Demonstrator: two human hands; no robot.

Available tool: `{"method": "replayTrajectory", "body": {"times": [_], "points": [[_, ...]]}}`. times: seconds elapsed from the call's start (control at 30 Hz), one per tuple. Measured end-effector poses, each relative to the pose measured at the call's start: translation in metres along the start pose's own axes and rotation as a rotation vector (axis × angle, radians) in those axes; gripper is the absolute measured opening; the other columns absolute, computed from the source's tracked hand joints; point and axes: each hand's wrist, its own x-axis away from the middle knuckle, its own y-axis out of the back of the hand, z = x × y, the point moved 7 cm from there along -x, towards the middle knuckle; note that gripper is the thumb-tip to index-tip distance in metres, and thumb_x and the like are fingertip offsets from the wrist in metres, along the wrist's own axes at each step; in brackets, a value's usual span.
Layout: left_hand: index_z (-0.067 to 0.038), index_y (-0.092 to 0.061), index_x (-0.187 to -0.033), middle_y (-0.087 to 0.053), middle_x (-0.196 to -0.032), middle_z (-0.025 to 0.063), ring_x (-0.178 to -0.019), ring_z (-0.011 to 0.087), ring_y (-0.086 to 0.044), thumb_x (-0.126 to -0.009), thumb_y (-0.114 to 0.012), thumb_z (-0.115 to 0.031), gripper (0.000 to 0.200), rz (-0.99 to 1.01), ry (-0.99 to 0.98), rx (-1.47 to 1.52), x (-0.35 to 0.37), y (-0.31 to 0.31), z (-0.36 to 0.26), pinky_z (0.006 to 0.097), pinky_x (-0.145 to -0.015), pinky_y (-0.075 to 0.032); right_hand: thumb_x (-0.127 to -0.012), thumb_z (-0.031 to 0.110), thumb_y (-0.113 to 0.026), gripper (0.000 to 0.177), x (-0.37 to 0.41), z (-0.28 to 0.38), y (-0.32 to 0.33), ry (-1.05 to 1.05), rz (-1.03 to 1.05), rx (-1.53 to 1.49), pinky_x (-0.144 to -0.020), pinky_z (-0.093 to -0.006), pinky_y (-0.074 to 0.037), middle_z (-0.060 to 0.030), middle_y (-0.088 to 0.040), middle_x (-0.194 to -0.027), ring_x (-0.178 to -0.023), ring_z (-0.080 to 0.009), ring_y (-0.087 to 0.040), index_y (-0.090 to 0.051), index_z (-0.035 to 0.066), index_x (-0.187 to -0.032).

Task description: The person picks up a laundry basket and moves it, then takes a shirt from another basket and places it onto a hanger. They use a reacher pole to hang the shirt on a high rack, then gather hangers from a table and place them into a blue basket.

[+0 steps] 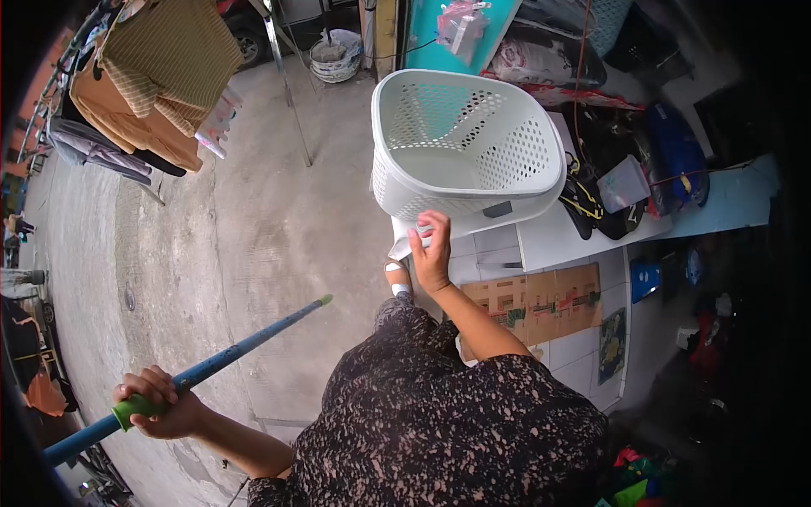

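My left hand (pixel 159 401) is closed around a long blue pole (pixel 245 346), right at its green collar (pixel 133 411). The pole slants up and forward over the concrete, ending in a green tip. My right hand (pixel 432 253) is raised just in front of a white plastic laundry basket (pixel 473 188), fingers bent and apart with nothing visible between them. Whether its fingertips touch the basket cannot be made out. The basket stands upright, perforated, with no contents visible, on a white surface (pixel 404 240).
Clothes (pixel 169 59) hang on a rack at upper left. A metal pole (pixel 287 84) stands beyond it, near a whitish bucket (pixel 335 57). Bags and a clear plastic container (pixel 623 184) lie right of the basket. Flattened cardboard (pixel 541 302) covers white tiles beside my legs.
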Motion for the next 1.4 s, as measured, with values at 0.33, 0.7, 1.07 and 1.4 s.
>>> {"method": "replayTrajectory", "body": {"times": [0.33,0.7,1.07,1.4], "points": [[-0.005,-0.048,-0.087,-0.038,-0.059,0.0025,-0.045,0.0086,-0.032,-0.080,-0.052,-0.036,0.032,0.008,0.002,-0.231,-0.034,-0.061,0.075,0.0186,-0.040,-0.025,-0.068,0.036,-0.068,0.091,-0.044,-0.154,0.085,-1.226,-0.408,-0.741,-0.085,-0.0568,-0.038,-0.0170,-0.018,-0.130,-0.118,-0.0360,-0.023,-0.007,0.010,-0.130],[-0.004,-0.045,-0.088,-0.042,-0.064,0.0041,-0.045,0.0081,-0.037,-0.077,-0.057,-0.032,0.032,0.214,0.077,-0.165,-0.077,-0.118,0.163,0.0170,-0.031,-0.026,-0.061,-0.002,-0.047,0.052,0.024,-0.193,0.094,-1.244,-0.445,-1.001,-0.083,-0.0402,-0.044,-0.0136,-0.047,-0.104,-0.097,-0.0279,-0.049,-0.039,0.001,-0.112],[-0.006,-0.045,-0.085,-0.041,-0.058,0.0023,-0.043,0.0058,-0.034,-0.078,-0.054,-0.025,0.022,0.343,0.336,0.167,-0.121,-0.126,0.289,0.0158,-0.033,-0.025,-0.057,-0.007,-0.045,0.066,0.109,-0.128,0.057,-1.018,-0.676,-0.795,-0.091,-0.0406,-0.037,-0.0155,-0.044,-0.114,-0.107,-0.0305,-0.045,-0.032,-0.001,-0.121],[-0.008,-0.046,-0.083,-0.040,-0.056,0.0002,-0.041,0.0053,-0.033,-0.082,-0.047,-0.019,0.012,0.312,0.429,0.176,-0.123,-0.103,0.322,0.0168,-0.034,-0.023,-0.064,-0.005,-0.043,0.053,0.151,-0.054,-0.048,-0.787,-0.756,-0.514,-0.089,-0.0298,-0.036,-0.0112,-0.049,-0.111,-0.104,-0.0202,-0.047,-0.039,-0.001,-0.117]]}}
